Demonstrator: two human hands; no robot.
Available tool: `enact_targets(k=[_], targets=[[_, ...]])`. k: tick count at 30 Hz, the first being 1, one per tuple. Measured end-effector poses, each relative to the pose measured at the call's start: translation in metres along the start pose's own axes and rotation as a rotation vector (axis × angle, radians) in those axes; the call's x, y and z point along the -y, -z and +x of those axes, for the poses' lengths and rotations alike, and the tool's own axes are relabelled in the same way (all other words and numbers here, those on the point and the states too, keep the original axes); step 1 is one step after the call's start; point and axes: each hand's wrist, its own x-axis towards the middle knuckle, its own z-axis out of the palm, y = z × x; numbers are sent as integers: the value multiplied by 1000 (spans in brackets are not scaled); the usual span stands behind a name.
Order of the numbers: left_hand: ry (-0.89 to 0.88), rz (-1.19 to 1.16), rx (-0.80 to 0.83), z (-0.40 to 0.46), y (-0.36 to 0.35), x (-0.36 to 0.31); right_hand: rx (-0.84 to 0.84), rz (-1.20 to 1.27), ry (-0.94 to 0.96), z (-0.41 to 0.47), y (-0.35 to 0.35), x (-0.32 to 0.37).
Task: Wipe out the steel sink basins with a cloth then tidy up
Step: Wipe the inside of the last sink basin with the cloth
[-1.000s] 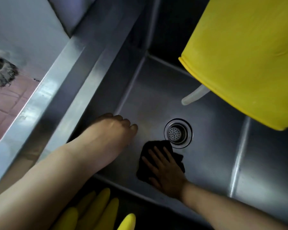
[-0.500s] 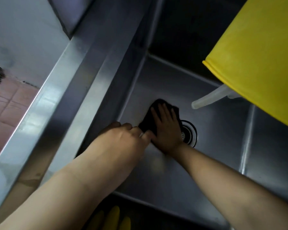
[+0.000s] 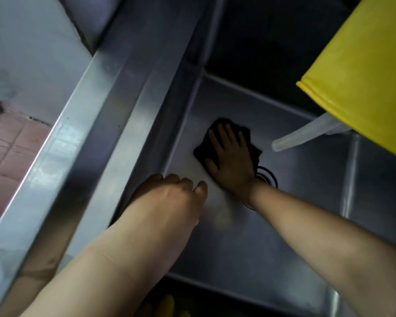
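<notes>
A steel sink basin (image 3: 295, 184) fills the middle of the head view. A dark cloth (image 3: 204, 147) lies on its floor, left of and beyond the round drain (image 3: 269, 177). My right hand (image 3: 232, 161) presses flat on the cloth with fingers spread, its wrist hiding most of the drain. My left hand (image 3: 176, 197) rests with fingers curled under against the basin's left wall and holds nothing.
A yellow bucket or bin (image 3: 361, 72) hangs over the basin at the upper right, with a pale plastic spout (image 3: 302, 136) poking out under it. The wide steel rim (image 3: 82, 152) runs diagonally on the left, beside pink floor tiles (image 3: 7, 152). Yellow rubber glove tips (image 3: 169, 305) show at the bottom edge.
My right hand has pushed the cloth from in front of the drain, past its left side, toward the back of the basin. My left hand has stayed against the left wall.
</notes>
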Motion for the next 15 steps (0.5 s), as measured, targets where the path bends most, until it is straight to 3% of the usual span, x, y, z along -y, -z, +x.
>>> enact_targets(k=[3,6,9,12,15], targets=[[46,-32,47,0,5,-2,89,-9,152,-37,-14,28],[7,30,92,0,5,1,83,-35,248,-11,-15,30],[20,4,126,2,10,1,20,-42,169,48,-6,17],[-12,-5,0,2,-3,3,27,-50,26,92,3,-3],[-30,6,42,0,0,5,16,-71,-67,97,8,-28]])
